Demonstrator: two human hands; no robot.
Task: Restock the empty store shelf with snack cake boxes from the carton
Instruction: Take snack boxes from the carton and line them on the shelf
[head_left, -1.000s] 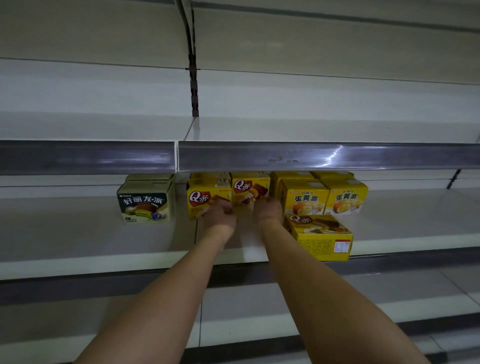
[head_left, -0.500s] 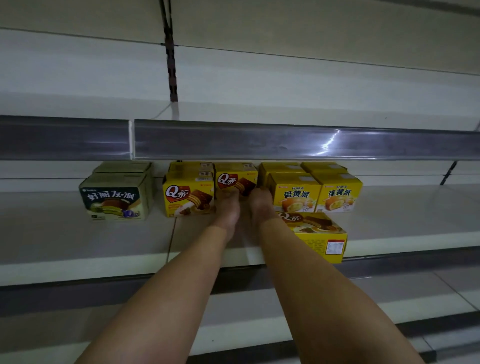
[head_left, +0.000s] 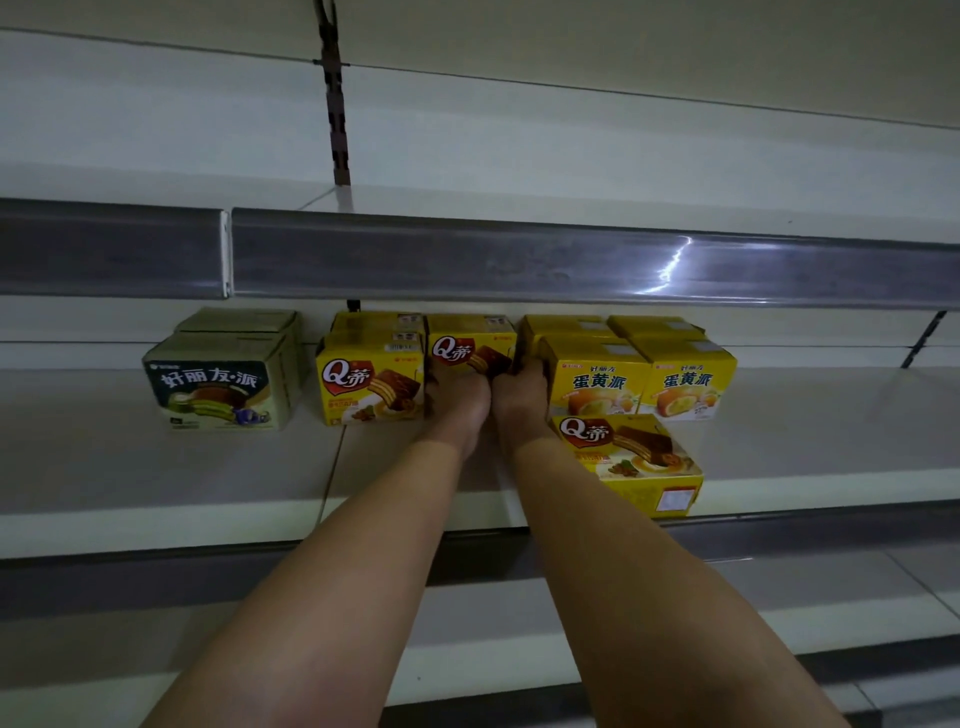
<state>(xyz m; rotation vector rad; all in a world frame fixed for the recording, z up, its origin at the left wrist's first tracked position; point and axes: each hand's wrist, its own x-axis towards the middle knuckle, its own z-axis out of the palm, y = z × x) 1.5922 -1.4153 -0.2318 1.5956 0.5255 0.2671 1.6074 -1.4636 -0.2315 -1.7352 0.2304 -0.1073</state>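
Head camera, store aisle: we reach both arms deep onto the middle shelf (head_left: 156, 467), our left hand (head_left: 460, 397) and right hand (head_left: 519, 392) side by side against the lower front of a yellow Q-brand snack cake box (head_left: 470, 345). The box sits far back in the row, between a forward Q-brand box (head_left: 371, 382) on its left and the egg-yolk pie boxes (head_left: 644, 376) on its right. Our fingers curl at the box's lower corners; from behind the knuckles we cannot tell whether they pinch the card or merely press it back.

Another Q-brand carton lies flat (head_left: 628, 462) near the shelf's front edge, just right of our right forearm, not yet stood in line. A green-fronted pie box (head_left: 218, 392) stands apart to the left. The supply carton is out of view.

We judge these boxes light and fairly stiff: thin printed card around wrapped cakes, glossy enough to slide easily on the painted shelf, yet liable to dent if squeezed across the broad faces. The safer hold, in our view, is at the edges and corners, where the folds stiffen the card, with flat-fingered pushes low on the front to seat each box without tipping it.
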